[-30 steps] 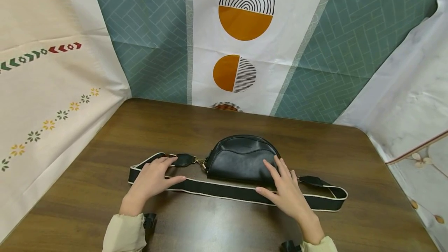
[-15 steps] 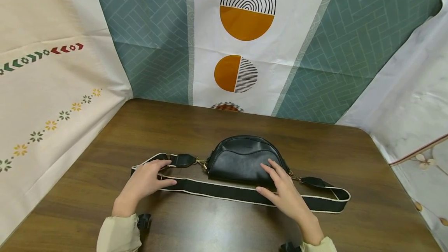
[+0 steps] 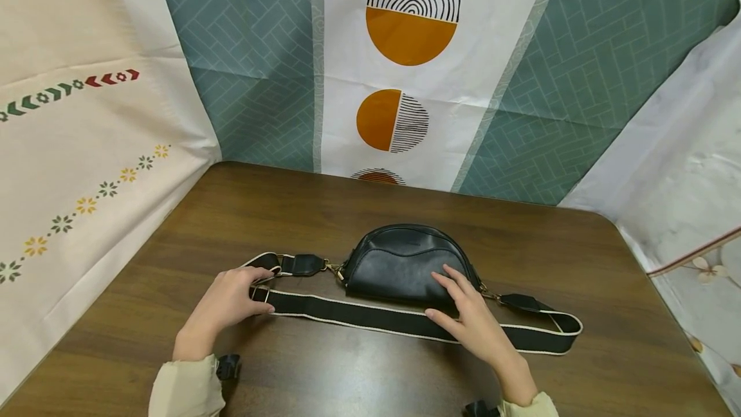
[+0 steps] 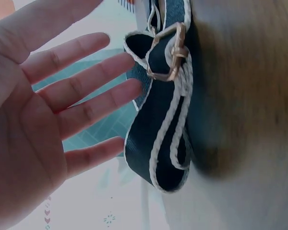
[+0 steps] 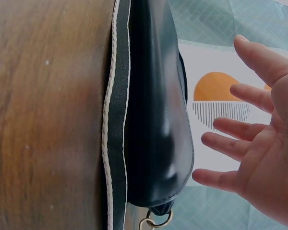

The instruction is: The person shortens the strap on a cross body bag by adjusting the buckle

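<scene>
Head view: left of centre, low in the frame, the left hand [image 3: 222,304] has its thumb and fingers parted about the left end of the strap [image 3: 353,316], gripping nothing; whether its tips touch I cannot tell. Its own wrist view shows nearly straight fingers beside the strap's gold buckle [image 4: 180,51]. Black with cream edging, the strap runs rightward in front of the bag [image 3: 399,269], a glossy black half-moon with a wavy seam. The bag sits on the brown surface [image 3: 278,211], below and slightly right of the frame's centre, straight edge nearest the hands. Over its right part hangs the right hand [image 3: 471,317], fingers spread, holding nothing; the strap bends back further right. The step looks like a reach; the next move probably calls for curling fingers round strap or bag.
</scene>
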Available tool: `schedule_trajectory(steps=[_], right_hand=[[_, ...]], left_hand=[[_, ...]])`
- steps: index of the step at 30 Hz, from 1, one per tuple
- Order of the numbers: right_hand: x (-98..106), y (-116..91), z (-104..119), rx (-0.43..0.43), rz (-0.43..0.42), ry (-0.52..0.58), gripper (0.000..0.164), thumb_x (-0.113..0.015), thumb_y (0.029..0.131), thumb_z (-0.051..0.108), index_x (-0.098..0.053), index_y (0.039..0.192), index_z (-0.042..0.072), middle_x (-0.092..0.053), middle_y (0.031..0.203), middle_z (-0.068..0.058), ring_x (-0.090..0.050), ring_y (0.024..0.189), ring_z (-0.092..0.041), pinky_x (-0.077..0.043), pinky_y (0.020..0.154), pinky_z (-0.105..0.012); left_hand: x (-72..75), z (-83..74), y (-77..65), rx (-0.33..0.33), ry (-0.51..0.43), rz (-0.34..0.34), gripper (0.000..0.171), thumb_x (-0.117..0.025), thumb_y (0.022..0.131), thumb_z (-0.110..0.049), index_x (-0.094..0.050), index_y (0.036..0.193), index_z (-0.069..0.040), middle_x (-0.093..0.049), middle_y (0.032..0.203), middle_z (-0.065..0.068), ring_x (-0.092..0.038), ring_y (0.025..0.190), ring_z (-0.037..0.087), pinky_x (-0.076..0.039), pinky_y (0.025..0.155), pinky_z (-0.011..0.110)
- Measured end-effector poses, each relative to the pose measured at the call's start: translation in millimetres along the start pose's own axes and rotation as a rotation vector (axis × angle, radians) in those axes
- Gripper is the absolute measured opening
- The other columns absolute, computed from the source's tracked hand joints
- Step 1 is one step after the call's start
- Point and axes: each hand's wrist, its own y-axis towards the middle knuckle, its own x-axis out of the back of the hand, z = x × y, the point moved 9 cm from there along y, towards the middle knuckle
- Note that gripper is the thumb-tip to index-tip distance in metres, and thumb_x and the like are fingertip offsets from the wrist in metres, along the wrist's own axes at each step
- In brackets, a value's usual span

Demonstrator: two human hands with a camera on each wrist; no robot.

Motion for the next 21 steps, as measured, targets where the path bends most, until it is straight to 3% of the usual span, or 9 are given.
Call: schedule_trajectory(steps=[6, 13, 21], right_hand=[[0, -1, -3, -0.015, 0.006, 0.027, 0.06, -0.065, 0.081, 0.031, -0.044, 0.13, 0.005, -0.032, 0.137, -0.017, -0.038, 0.119, -0.036, -0.049, 0.067, -0.035], [-2, -2, -7, -0.051, 0.03, 0.054, 0.06, -0.064, 0.081, 0.033, -0.044, 0.13, 0.005, -0.031, 0.137, -0.017, -0.04, 0.117, -0.035, -0.049, 0.064, -0.031], [-4, -2, -9, -0.07, 0.046, 0.073, 0.059, -0.064, 0.082, 0.033, -0.044, 0.13, 0.005, -0.031, 0.137, -0.016, -0.041, 0.115, -0.033, -0.048, 0.061, -0.026]], left_hand=[[-6.2, 5.8, -0.2, 0.024, 0.01, 0.07, 0.045, -0.083, 0.055, -0.022, -0.067, 0.094, -0.005, -0.064, 0.093, 0.006, -0.058, 0.09, 0.03, -0.043, 0.077, 0.045], [-8.5, 5.8, -0.4, -0.014, 0.042, 0.076, 0.046, -0.084, 0.051, -0.02, -0.068, 0.091, -0.006, -0.064, 0.091, 0.004, -0.057, 0.089, 0.03, -0.041, 0.078, 0.046], [-13.2, 6.2, -0.2, -0.023, 0.075, 0.088, 0.05, -0.085, 0.049, -0.017, -0.066, 0.094, -0.006, -0.063, 0.095, 0.007, -0.054, 0.094, 0.037, -0.033, 0.081, 0.057]])
